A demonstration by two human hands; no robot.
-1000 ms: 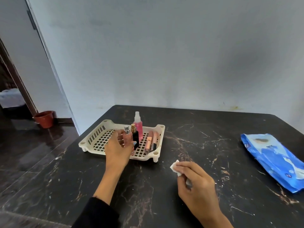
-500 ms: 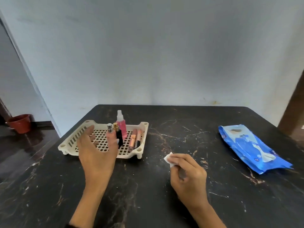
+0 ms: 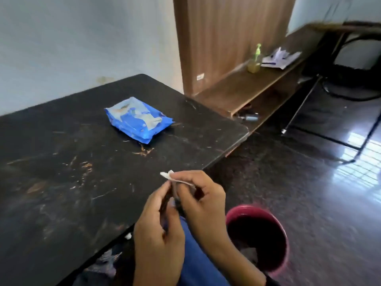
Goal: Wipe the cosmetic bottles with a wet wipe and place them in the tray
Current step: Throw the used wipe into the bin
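We logged the black marble-patterned table [image 3: 61, 172] as the largest item in the head view; it filled the left and centre, and its right edge ran diagonally down toward the person's lap. To its right we saw dark glossy floor [image 3: 309, 193], and beyond the table's far corner a brown wooden shelf [image 3: 247, 87] against a wooden panel. On that shelf stood 1 small bottle with yellowish liquid and a green top [image 3: 255, 62], with some loose white papers [image 3: 280, 57] just beside it. A round red bin [image 3: 276, 263] stood on the floor at the lower right, close beside the right forearm.

On the table, well away from the hands, lay 1 blue wipes packet [image 3: 139, 119], flat.

Both hands were raised together over the table's near edge. The right hand [image 3: 204, 205] had its fingers curled and pinched the used wet wipe [image 3: 169, 176], a small white crumpled piece sticking out above the fingertips. The left hand [image 3: 158, 230] met it from the left, thumb and fingers curled in toward the same piece; we could not tell whether it actually pinched the wipe, and the frame was blurred there. A tiny white scrap [image 3: 128, 235] sat at the table's near edge.

No tray or cosmetic bottles fell within this view.
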